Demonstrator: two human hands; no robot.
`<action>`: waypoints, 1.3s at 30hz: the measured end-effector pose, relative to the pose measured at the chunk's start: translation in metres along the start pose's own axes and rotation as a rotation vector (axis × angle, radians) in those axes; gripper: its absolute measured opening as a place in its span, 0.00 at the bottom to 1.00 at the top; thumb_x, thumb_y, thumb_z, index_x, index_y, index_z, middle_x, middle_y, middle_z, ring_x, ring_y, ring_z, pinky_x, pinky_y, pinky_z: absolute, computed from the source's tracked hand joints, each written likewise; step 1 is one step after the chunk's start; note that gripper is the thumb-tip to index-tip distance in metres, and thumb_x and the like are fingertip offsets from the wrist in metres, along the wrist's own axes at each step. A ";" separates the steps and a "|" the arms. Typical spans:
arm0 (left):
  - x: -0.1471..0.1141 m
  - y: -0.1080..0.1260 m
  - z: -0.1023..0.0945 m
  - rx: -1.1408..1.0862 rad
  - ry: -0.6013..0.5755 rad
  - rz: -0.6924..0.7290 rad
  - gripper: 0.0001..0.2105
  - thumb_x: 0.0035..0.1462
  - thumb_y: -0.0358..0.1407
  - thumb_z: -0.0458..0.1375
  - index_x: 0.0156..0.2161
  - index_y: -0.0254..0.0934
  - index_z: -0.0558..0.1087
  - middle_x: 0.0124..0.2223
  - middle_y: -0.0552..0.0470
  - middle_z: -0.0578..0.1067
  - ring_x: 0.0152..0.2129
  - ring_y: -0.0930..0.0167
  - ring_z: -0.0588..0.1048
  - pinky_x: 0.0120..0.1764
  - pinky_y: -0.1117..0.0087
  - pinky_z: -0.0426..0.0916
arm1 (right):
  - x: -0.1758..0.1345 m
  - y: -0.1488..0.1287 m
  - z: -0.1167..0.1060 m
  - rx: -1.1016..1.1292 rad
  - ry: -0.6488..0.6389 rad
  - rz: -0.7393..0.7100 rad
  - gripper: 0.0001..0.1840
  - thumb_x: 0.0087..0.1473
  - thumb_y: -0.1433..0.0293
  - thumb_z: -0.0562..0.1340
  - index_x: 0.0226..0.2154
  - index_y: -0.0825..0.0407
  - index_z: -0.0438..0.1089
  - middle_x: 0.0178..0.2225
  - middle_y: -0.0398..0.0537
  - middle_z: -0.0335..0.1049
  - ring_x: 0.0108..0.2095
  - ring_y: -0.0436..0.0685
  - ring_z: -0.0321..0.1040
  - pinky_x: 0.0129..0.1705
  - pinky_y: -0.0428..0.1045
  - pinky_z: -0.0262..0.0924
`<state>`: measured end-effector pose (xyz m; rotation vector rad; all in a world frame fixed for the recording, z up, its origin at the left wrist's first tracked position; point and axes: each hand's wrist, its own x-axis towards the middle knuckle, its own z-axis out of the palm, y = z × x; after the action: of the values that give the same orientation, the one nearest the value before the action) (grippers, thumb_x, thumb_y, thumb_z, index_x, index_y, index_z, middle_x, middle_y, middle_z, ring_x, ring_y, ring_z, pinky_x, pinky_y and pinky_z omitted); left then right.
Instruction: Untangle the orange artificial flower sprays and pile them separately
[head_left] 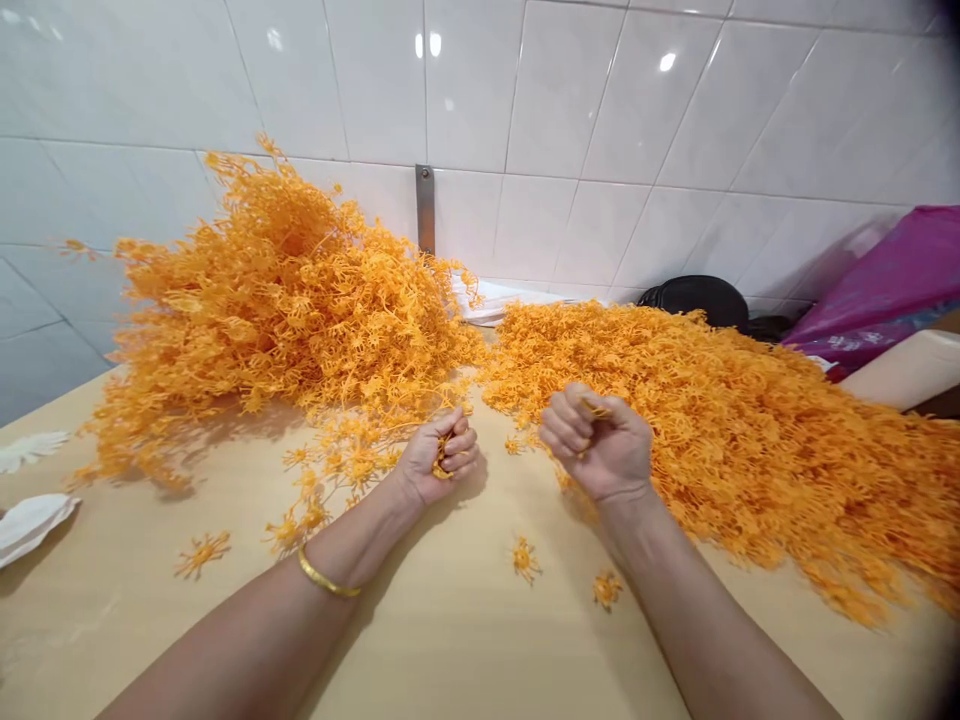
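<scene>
My left hand (441, 458) is closed around a few orange plastic flower-like pieces, and bits of them show between thumb and fingers. To its right, my right hand (596, 440) is raised in a loose fist, pinching an orange piece that is mostly hidden. Behind my left hand stands a tall tangled heap of joined orange sprigs (300, 300). A lower, wider heap of loose orange pieces (720, 430) spreads behind and beside my right hand. Single orange pieces lie nearer me, one spiky piece (525, 560) between my forearms and another (606, 590) by my right forearm.
The light wooden table (450, 640) meets a white tiled wall (480, 90) with a metal strip (425, 210). A black round object (697, 298) and a purple bag (885, 290) sit at the back right. A white glove (31, 450) and white cloth (34, 525) lie far left.
</scene>
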<state>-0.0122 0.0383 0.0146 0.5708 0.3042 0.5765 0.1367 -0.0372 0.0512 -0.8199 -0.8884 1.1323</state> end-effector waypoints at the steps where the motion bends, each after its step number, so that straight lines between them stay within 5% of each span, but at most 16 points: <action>1: 0.000 0.000 0.000 -0.024 0.039 0.008 0.14 0.55 0.36 0.46 0.20 0.34 0.58 0.12 0.60 0.55 0.06 0.82 0.52 0.11 0.81 0.47 | 0.001 -0.003 -0.003 0.004 0.041 -0.025 0.14 0.41 0.65 0.53 0.14 0.50 0.46 0.14 0.36 0.40 0.14 0.46 0.40 0.16 0.44 0.41; 6: 0.002 -0.004 0.006 -0.041 0.197 -0.011 0.12 0.55 0.36 0.46 0.29 0.30 0.67 0.26 0.46 0.71 0.21 0.73 0.71 0.24 0.74 0.66 | 0.007 0.009 -0.014 -0.372 0.144 0.006 0.11 0.39 0.67 0.58 0.16 0.51 0.54 0.14 0.37 0.50 0.16 0.46 0.49 0.19 0.44 0.44; 10: 0.004 -0.004 0.004 -0.042 0.188 0.037 0.12 0.55 0.35 0.47 0.33 0.29 0.69 0.34 0.42 0.72 0.32 0.66 0.73 0.35 0.65 0.67 | 0.009 0.023 -0.017 -0.650 0.231 -0.067 0.06 0.39 0.73 0.56 0.26 0.51 0.60 0.22 0.39 0.61 0.18 0.46 0.51 0.19 0.43 0.46; 13: 0.006 -0.004 0.002 -0.048 0.177 0.045 0.12 0.54 0.35 0.47 0.34 0.29 0.69 0.36 0.41 0.73 0.35 0.66 0.72 0.37 0.65 0.67 | 0.006 0.024 -0.012 -0.638 0.164 -0.045 0.08 0.42 0.73 0.53 0.31 0.50 0.60 0.25 0.40 0.62 0.17 0.45 0.50 0.19 0.43 0.47; 18: 0.008 -0.007 0.002 -0.055 0.177 0.092 0.10 0.53 0.33 0.48 0.32 0.29 0.70 0.32 0.44 0.73 0.30 0.70 0.73 0.33 0.69 0.67 | 0.000 0.025 0.003 -0.857 -0.035 -0.078 0.10 0.49 0.63 0.53 0.25 0.52 0.64 0.23 0.42 0.62 0.21 0.48 0.54 0.23 0.44 0.48; 23: 0.009 -0.008 0.000 -0.085 0.175 0.115 0.10 0.52 0.34 0.49 0.32 0.28 0.70 0.35 0.42 0.73 0.33 0.67 0.72 0.39 0.65 0.67 | -0.004 0.036 0.009 -1.146 -0.037 -0.010 0.10 0.43 0.61 0.58 0.24 0.51 0.66 0.23 0.44 0.65 0.25 0.52 0.59 0.25 0.45 0.47; 30: 0.008 -0.007 0.000 -0.087 0.201 0.124 0.03 0.47 0.27 0.54 0.29 0.29 0.69 0.27 0.49 0.71 0.30 0.68 0.73 0.38 0.68 0.67 | 0.000 0.037 0.001 -1.158 -0.028 -0.070 0.06 0.41 0.72 0.55 0.17 0.52 0.58 0.21 0.40 0.61 0.26 0.50 0.57 0.28 0.45 0.48; 34: 0.008 -0.006 0.001 -0.067 0.254 0.164 0.04 0.46 0.23 0.53 0.28 0.30 0.67 0.28 0.48 0.72 0.32 0.69 0.73 0.37 0.70 0.68 | 0.004 0.036 -0.004 -1.018 -0.008 0.004 0.02 0.43 0.71 0.55 0.22 0.52 0.61 0.22 0.40 0.61 0.25 0.49 0.57 0.26 0.44 0.49; 39: 0.009 -0.004 0.000 -0.045 0.263 0.191 0.06 0.45 0.20 0.51 0.28 0.31 0.66 0.31 0.45 0.73 0.33 0.69 0.73 0.34 0.71 0.68 | 0.004 0.036 -0.006 -0.942 -0.040 0.045 0.10 0.46 0.65 0.56 0.31 0.53 0.65 0.28 0.43 0.66 0.27 0.50 0.60 0.28 0.45 0.51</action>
<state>-0.0035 0.0404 0.0109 0.4836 0.4875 0.8439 0.1282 -0.0251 0.0171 -1.5817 -1.4685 0.7293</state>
